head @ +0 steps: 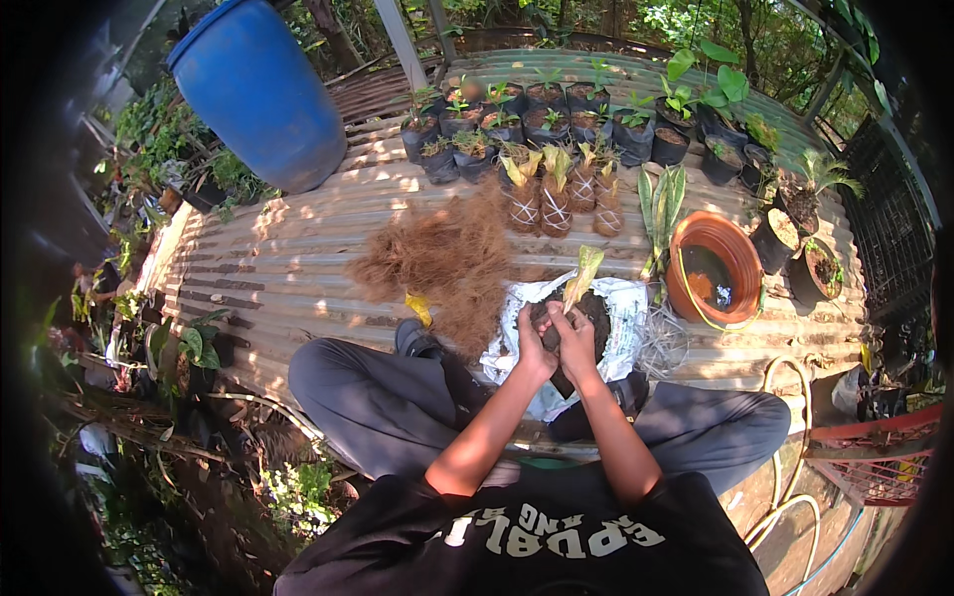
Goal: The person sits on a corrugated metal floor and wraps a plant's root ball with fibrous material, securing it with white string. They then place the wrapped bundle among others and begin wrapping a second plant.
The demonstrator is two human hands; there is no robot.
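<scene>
Over a white plastic sack (630,302) spread between my crossed legs, my left hand (534,339) and my right hand (577,343) cup a dark clump of soil (551,340). A yellow-green leaf cutting (583,272) stands up from the clump, its base by my right fingers. Loose dark soil (598,313) lies on the sack around my hands. Left of the sack spreads a heap of brown coconut fibre (440,253). Beyond the sack stand several leaf cuttings (555,205) with fibre-wrapped bases tied in white string. My fingers hide part of the clump.
An orange-brown plastic pot (678,268) holds water at the right, beside tangled clear plastic string (663,339) and upright snake plant leaves (662,208). Black bags of seedlings (548,127) line the back of the corrugated metal sheet (291,253). A blue drum (257,97) stands far left; a hose (779,477) lies right.
</scene>
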